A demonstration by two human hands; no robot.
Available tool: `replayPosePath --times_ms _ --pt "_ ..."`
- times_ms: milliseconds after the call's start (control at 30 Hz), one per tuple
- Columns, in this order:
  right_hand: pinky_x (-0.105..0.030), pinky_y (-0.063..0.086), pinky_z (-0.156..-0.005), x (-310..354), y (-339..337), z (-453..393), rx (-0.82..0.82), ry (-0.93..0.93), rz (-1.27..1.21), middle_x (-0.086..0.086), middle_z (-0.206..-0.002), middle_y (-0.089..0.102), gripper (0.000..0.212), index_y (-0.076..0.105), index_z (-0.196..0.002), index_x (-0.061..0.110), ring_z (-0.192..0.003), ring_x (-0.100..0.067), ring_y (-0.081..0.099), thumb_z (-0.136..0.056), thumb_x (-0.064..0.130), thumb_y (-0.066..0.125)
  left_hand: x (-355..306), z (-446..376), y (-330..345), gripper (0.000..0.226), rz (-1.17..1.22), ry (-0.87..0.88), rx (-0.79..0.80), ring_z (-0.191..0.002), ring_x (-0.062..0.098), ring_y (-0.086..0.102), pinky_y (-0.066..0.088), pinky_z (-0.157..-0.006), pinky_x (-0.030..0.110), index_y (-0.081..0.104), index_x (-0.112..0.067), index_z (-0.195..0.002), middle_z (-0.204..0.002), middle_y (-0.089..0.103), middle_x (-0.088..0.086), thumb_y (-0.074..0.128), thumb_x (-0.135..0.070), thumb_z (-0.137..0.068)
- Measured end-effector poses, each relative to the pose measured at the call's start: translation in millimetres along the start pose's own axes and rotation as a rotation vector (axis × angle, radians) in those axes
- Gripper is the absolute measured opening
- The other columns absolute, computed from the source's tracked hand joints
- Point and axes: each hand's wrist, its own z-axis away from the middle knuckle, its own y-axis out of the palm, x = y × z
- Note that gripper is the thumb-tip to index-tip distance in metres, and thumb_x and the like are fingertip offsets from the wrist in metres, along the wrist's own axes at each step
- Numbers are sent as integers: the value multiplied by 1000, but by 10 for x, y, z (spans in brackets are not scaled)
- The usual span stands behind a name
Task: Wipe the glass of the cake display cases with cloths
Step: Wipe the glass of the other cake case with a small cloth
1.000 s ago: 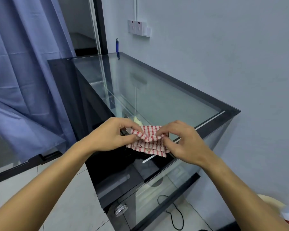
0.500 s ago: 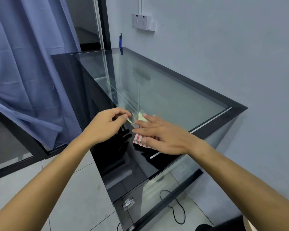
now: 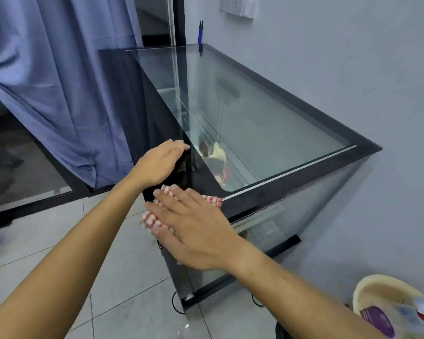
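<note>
A black-framed glass display case [image 3: 291,104] stands against the grey wall, its glass top facing me. A red-and-white checked cloth [image 3: 149,220] lies at the case's near corner, pressed flat under my right hand [image 3: 194,228], whose fingers are spread over it. Part of the cloth sticks out past the fingertips and at the right side [image 3: 213,199]. My left hand [image 3: 158,162] rests with fingers together on the dark left edge of the case top, holding nothing. Cake pieces [image 3: 217,152] show inside through the glass.
A blue curtain [image 3: 59,81] hangs to the left over a low dark glass panel. A blue pen [image 3: 200,36] stands at the case's far edge. A cream bowl [image 3: 382,297] with packets sits at the bottom right. Cables lie on the tiled floor.
Both hands held the cloth bunched at first. My right hand then flattened it and slid it to the near corner, while my left hand let go and settled on the case's left edge.
</note>
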Motion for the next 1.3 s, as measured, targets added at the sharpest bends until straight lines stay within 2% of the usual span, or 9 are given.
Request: replayPosePath --times_ms 100,267,400,600,800,1000,1133,1233,1300 --pt "-35 13 -127 -556 -161 308 -3 -28 -7 3 -167 33 52 41 -157 29 -156 -18 23 -110 49 31 -134 93 49 50 -121 -52 64 -160 16 11 8 -125 32 42 -28 -158 -171 25 -6 27 -43 -113" --pt "-44 32 -117 -2074 -517 753 -165 450 156 -7 -156 51 64 56 -146 23 -147 -28 41 -103 51 19 -523 481 424 67 -362 -250 42 -161 32 -1 2 -128 48 15 -23 -167 -175 4 5 27 -55 -109" --pt "-48 35 -113 -1985 -411 683 -265 560 156 -13 -147 58 61 62 -139 17 -139 -36 47 -103 49 23 -696 798 787 65 -432 -309 -148 -160 31 6 7 -128 48 19 -20 -166 -174 10 7 24 -53 -109" --pt "-46 33 -116 -1252 -100 682 -345 252 126 -7 -147 59 52 62 -140 19 -138 -31 49 -105 47 37 -732 1043 868 66 -509 -317 -176 -159 31 10 12 -128 48 21 -19 -165 -173 15 7 21 -53 -109" --pt "-46 36 -116 -1583 -33 876 -513 177 85 -3 -143 63 45 66 -135 18 -138 -29 51 -103 44 49 -767 1088 884 69 -548 -284 -179 -160 31 7 11 -129 48 17 -17 -166 -174 12 8 15 -55 -108" --pt "-53 14 -128 -1655 543 825 -861 91 155 -12 -160 42 58 46 -153 11 -152 -38 30 -103 39 51 -741 1097 975 64 -563 -248 -275 -157 28 21 22 -123 47 30 -17 -162 -170 25 2 16 -51 -110" --pt "-56 3 -128 -1557 945 654 -1032 75 114 -30 -164 24 65 25 -159 0 -155 -44 11 -108 38 40 -694 1277 1120 49 -695 -123 -490 -117 31 56 40 -87 46 58 -15 -114 -122 61 4 17 -42 -110" --pt "-58 6 -128 -1444 1244 627 -1064 65 102 -35 -164 19 70 19 -159 -3 -154 -52 12 -110 45 30 -593 1357 1236 46 -792 -13 -690 -69 26 46 33 -70 38 41 -16 -75 -73 50 -1 20 -35 -112" --pt "-58 9 -128 -1400 1427 667 -1034 15 138 -31 -166 18 70 19 -161 0 -155 -49 13 -109 48 25 -543 1330 1293 51 -810 49 -847 -55 25 38 30 -62 38 32 -16 -65 -59 41 0 23 -36 -111"
